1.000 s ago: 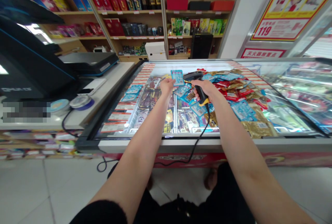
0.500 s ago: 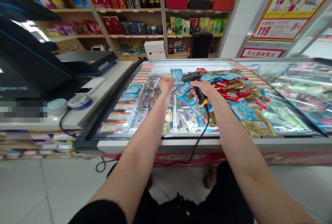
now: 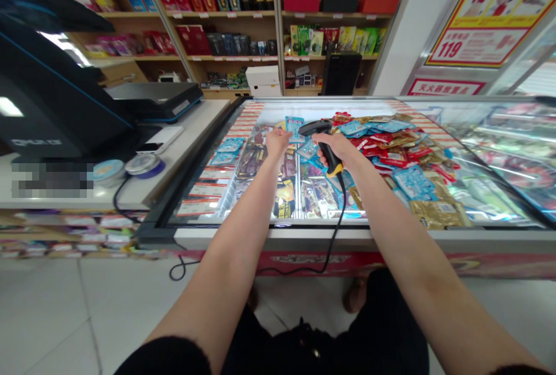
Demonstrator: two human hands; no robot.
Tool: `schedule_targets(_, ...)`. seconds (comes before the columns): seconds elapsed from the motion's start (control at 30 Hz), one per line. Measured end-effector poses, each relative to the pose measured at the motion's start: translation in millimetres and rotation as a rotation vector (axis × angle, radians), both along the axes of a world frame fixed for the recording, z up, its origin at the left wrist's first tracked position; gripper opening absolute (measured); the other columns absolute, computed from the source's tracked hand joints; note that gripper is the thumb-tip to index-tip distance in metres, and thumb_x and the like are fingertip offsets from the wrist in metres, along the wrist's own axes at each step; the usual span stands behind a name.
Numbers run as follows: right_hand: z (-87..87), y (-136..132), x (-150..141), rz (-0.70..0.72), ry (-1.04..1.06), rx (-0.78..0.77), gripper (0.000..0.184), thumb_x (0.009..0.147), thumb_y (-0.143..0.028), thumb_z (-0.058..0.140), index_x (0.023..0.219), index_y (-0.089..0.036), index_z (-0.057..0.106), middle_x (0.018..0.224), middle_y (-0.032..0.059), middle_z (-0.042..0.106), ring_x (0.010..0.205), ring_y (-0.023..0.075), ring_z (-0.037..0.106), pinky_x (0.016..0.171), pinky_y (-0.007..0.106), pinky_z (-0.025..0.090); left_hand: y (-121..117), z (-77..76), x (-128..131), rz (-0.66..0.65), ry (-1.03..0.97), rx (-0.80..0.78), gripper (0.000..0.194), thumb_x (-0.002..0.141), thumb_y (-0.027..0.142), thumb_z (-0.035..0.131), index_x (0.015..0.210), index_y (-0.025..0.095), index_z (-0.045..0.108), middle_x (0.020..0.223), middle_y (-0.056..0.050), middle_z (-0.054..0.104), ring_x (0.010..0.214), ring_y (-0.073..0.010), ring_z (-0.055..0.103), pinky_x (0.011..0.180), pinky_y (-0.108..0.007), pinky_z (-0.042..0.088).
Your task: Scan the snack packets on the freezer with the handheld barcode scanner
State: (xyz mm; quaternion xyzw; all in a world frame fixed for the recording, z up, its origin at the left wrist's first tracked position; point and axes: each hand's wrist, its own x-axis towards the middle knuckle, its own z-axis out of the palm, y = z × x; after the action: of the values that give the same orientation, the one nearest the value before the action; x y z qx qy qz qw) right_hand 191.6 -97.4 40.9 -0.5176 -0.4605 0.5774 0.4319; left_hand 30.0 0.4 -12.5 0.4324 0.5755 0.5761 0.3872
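My left hand [image 3: 278, 140] pinches the edge of a small blue snack packet [image 3: 295, 127], held upright above the glass top of a chest freezer [image 3: 278, 229]. Wrapped round the handle of a black and yellow barcode scanner [image 3: 332, 161] is my right hand [image 3: 336, 146]. The scanner's head points left at the packet, very near it. From the handle a black cable hangs over the freezer's front edge. A heap of blue, red and gold snack packets [image 3: 395, 152] lies on the glass just right of the scanner. Two blue packets [image 3: 226, 150] lie apart on the left.
On the left counter [image 3: 174, 149] stand a black checkout machine [image 3: 56, 91] with a weighing platform [image 3: 156, 100], a white phone-like device [image 3: 158, 140] and two round tubs [image 3: 145, 165]. Shelves [image 3: 234, 14] with bottles and boxes line the back. The scanner cable loops near the floor.
My right hand has brought the scanner slightly left, closer to the blue packet. My left hand keeps hold of the packet, whose face has turned a little. The whole view has shifted slightly.
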Motion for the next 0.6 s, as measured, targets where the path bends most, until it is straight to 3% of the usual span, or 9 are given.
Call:
schedule_targets(0.33,4.9,3,-70,0.066,0.028,-0.023,0.021,0.096,-0.03,0.059,0.079,-0.019,0.053,0.048,-0.0009,0.055,0.037,0.0118,0.05,0.034,0.02,0.041,-9,13.0,-106,0.131,0.107,-0.02,0.006,0.07,0.011,0.068,0.072,0.014,0.063,0.068,0.0,0.062,0.067,-0.0155,0.064,0.066,-0.029,0.057)
schedule_targets(0.47,-0.1,3,-89,0.085,0.058,0.002,0.02,0.095,-0.029,0.059,0.08,-0.019,0.052,0.047,-0.0017,0.055,0.036,0.0117,0.049,0.035,0.021,0.041,-18,12.7,-147,0.223,0.351,0.003,0.013,0.071,0.017,0.064,0.081,0.015,0.071,0.078,-0.005,0.071,0.081,-0.0225,0.07,0.078,-0.032,0.055)
schedule_targets(0.6,-6.6,2,-97,0.103,0.072,0.015,0.018,0.096,-0.027,0.057,0.081,-0.019,0.052,0.047,-0.0013,0.056,0.035,0.0123,0.049,0.034,0.022,0.041,-30,10.1,-164,0.34,0.64,-0.029,0.024,0.074,0.018,0.061,0.094,0.017,0.073,0.099,-0.009,0.076,0.101,-0.0256,0.069,0.092,-0.032,0.049)
